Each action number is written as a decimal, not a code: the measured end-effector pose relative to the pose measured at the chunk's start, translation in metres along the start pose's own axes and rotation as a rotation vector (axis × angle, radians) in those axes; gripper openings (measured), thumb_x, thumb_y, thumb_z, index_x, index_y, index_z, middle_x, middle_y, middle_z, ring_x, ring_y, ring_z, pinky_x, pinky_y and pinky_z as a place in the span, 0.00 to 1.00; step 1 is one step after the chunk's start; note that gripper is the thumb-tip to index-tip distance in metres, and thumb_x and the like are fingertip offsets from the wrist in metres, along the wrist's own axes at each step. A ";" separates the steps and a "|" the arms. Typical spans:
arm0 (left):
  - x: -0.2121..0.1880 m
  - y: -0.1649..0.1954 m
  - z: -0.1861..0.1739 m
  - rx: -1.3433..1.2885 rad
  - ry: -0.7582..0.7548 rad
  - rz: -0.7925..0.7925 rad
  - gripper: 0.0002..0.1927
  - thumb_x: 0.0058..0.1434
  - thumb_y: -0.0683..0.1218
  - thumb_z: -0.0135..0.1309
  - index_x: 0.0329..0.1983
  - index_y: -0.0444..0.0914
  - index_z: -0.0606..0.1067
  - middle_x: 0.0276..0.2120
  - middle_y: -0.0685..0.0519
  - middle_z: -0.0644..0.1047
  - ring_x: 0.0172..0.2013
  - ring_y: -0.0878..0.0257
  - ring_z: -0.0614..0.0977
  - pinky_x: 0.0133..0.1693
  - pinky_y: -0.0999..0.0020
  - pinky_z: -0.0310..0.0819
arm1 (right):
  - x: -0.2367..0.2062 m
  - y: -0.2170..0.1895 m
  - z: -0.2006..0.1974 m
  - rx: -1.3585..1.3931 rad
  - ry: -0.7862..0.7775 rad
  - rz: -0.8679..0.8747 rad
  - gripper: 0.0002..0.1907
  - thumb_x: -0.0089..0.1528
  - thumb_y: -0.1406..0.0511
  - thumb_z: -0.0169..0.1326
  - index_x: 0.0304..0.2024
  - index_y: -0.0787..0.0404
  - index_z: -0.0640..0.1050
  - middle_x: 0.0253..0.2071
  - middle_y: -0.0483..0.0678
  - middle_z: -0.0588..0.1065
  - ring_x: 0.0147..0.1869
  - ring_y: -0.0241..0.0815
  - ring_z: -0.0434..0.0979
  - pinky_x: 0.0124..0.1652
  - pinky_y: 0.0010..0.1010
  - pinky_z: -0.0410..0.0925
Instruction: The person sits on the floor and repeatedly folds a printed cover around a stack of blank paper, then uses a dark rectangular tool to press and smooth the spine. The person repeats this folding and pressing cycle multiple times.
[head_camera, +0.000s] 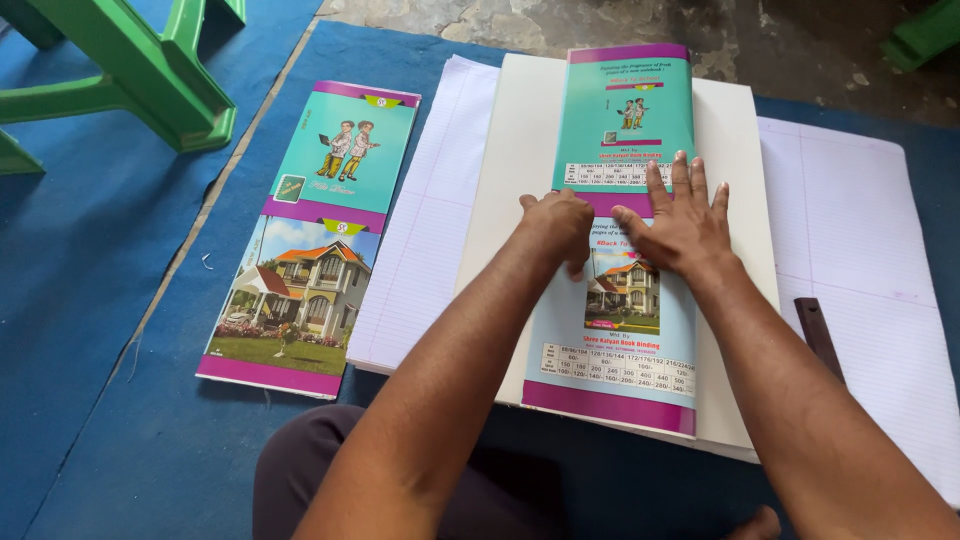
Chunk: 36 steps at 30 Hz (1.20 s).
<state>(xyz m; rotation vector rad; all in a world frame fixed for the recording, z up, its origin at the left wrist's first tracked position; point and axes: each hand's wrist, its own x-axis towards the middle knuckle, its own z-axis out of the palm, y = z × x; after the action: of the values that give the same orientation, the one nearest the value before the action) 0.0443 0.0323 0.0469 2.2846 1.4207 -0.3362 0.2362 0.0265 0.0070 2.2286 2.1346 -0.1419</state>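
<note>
A printed notebook cover sheet (622, 110), teal and light blue with purple bands, lies lengthwise on a white board (515, 170). My left hand (558, 225) rests on the sheet's middle with fingers curled under, knuckles down. My right hand (680, 220) lies flat beside it, fingers spread, pressing the sheet at its purple centre band. Neither hand holds anything. The board sits on a spread stack of lined white paper (850, 230).
A second cover sheet (315, 235) with a house picture and cartoon figures lies to the left on the blue mat (100, 300). A dark flat ruler-like tool (818, 335) lies on the lined paper at right. Green plastic stool legs (150, 70) stand top left. My knee (300, 470) is at bottom.
</note>
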 end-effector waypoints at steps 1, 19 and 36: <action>-0.001 -0.001 0.001 -0.005 0.004 0.001 0.33 0.41 0.51 0.77 0.53 0.44 0.80 0.59 0.50 0.72 0.63 0.53 0.70 0.62 0.33 0.57 | 0.001 0.001 0.003 -0.018 -0.022 0.008 0.51 0.59 0.30 0.31 0.77 0.45 0.45 0.79 0.53 0.34 0.82 0.50 0.25 0.71 0.60 0.30; -0.006 0.006 -0.002 0.060 -0.042 -0.013 0.33 0.43 0.54 0.76 0.54 0.46 0.81 0.58 0.48 0.71 0.61 0.52 0.71 0.61 0.39 0.58 | -0.008 0.008 0.033 0.155 0.125 0.008 0.64 0.56 0.27 0.31 0.75 0.67 0.39 0.78 0.66 0.31 0.82 0.57 0.23 0.73 0.49 0.29; -0.008 0.010 -0.002 0.101 -0.045 -0.001 0.53 0.43 0.53 0.76 0.72 0.61 0.63 0.66 0.46 0.66 0.67 0.47 0.65 0.65 0.31 0.52 | 0.005 0.008 -0.005 0.047 -0.117 0.034 0.63 0.55 0.27 0.39 0.75 0.65 0.50 0.77 0.62 0.46 0.81 0.55 0.41 0.73 0.45 0.43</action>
<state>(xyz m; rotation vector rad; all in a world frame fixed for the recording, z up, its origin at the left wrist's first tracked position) 0.0494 0.0232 0.0543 2.3410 1.4126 -0.4668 0.2446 0.0318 0.0108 2.2209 2.0534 -0.3160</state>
